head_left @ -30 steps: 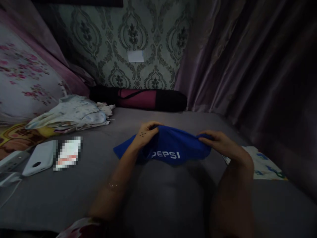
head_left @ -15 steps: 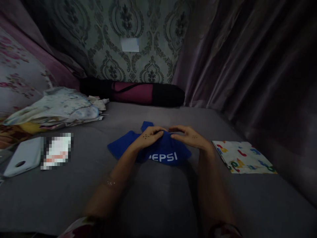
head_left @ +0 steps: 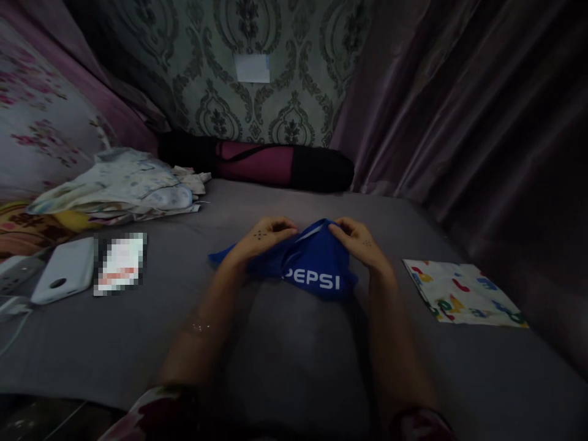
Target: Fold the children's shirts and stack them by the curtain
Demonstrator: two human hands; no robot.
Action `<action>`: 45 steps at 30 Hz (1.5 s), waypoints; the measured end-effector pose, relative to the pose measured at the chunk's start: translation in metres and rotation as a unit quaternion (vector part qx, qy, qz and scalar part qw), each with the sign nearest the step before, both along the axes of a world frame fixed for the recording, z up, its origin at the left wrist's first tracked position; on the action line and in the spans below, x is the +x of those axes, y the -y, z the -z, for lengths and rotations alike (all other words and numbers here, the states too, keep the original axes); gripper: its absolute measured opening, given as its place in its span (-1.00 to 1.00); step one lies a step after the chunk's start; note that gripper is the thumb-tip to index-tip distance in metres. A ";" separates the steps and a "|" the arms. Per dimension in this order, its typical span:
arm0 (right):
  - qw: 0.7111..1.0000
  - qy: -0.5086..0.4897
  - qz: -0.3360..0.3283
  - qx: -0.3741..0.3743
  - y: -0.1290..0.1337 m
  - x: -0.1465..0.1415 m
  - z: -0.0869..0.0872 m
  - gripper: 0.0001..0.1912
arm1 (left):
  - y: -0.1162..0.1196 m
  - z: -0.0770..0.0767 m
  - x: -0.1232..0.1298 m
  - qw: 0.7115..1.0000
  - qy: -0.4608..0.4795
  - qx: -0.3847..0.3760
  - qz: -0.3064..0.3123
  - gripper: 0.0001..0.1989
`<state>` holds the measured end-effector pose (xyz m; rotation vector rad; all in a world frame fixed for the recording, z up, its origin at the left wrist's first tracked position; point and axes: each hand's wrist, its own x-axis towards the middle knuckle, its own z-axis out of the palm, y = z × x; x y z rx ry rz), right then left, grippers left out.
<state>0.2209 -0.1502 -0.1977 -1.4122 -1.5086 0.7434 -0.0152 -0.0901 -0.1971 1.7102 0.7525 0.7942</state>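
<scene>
A blue cloth item (head_left: 316, 263) with white PEPSI lettering lies bunched in front of me, its upper edge lifted into a peak. Whether it is a garment or something else I cannot tell. On the peak's right side, my right hand (head_left: 361, 242) pinches the edge between thumb and fingers. My left hand (head_left: 264, 237) is closed on the cloth left of the peak, thumb against fingers; its fingertips are partly hidden. A pale lining strip shows along the raised edge between both hands.
The grey-covered surface (head_left: 294, 367) carries a folded letter-print cloth (head_left: 463, 291) on the right. On the left are a white power bank (head_left: 67, 269), a blurred-out item (head_left: 120, 263) and heaped pale cloths (head_left: 124, 187). A black and maroon roll bag (head_left: 257, 164) lies at the back wall.
The cloth's upper edge has been pulled up into a peak and its left part drawn in. My hands have moved slightly apart and closed on it. The camera view has shifted slightly.
</scene>
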 end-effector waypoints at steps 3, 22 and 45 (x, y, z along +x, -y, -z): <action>0.998 -0.019 0.062 -0.002 -0.006 0.007 0.007 -0.62 | -0.006 -0.003 -0.017 0.998 -0.065 0.022 0.011 -0.77; 0.991 -0.054 0.120 -0.031 -0.014 0.021 0.023 -0.57 | 0.004 0.027 0.005 0.903 -0.370 0.178 0.123 -0.71; 0.994 0.077 0.036 0.076 0.010 0.014 -0.037 -0.65 | -0.011 -0.032 -0.070 0.989 -0.072 0.102 -0.082 -0.70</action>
